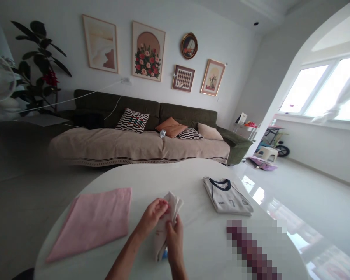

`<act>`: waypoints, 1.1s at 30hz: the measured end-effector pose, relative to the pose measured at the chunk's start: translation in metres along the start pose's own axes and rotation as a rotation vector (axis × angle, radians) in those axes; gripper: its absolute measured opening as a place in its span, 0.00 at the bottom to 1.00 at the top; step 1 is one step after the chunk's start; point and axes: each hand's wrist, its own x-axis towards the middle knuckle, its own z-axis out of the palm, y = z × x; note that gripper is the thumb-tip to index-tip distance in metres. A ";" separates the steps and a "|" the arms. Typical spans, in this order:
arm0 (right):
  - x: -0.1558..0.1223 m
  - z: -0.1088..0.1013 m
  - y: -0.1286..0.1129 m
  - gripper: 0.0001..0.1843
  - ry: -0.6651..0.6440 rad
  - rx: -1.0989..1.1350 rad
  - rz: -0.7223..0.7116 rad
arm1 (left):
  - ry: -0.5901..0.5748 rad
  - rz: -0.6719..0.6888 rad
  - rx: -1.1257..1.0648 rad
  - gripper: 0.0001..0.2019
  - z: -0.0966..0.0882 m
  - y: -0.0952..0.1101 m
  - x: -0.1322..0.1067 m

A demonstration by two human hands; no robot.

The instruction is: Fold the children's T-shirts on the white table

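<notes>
Above the middle of the white table [192,252] I hold a long, folded piece of white cloth [161,235] that looks like a pair of socks. My left hand [154,212] is closed, pinching the cloth near its upper end with thumb and fingertips. Lower down on the other side, my right hand [175,233] is wrapped round it, thumb in front. A small patch of blue [165,254] shows at the cloth's lower end, partly hidden by the right hand. To the left lies a flat folded pink cloth [97,221]; a folded white jersey [229,196] with dark collar lies right.
A blurred-out dark red strip [251,249] covers the table's right front. Beyond the table's curved far edge stands a dark green sofa [189,111] with a beige cover and several cushions. A fan [0,77] is at the far left, and a white stool [266,153] at the right.
</notes>
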 end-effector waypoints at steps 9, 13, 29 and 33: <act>0.059 -0.125 0.022 0.31 -0.062 -0.190 0.323 | 0.474 -0.140 0.315 0.20 -0.032 -0.057 0.004; 0.046 -0.156 0.052 0.33 0.066 -0.393 0.285 | 0.387 -0.199 0.472 0.15 -0.009 -0.094 -0.014; 0.006 -0.150 0.121 0.24 0.071 -0.873 -0.158 | 0.490 0.309 1.057 0.14 0.033 -0.147 -0.040; 0.013 -0.155 0.131 0.24 0.056 -0.847 -0.181 | 0.514 0.324 1.092 0.14 0.034 -0.153 -0.040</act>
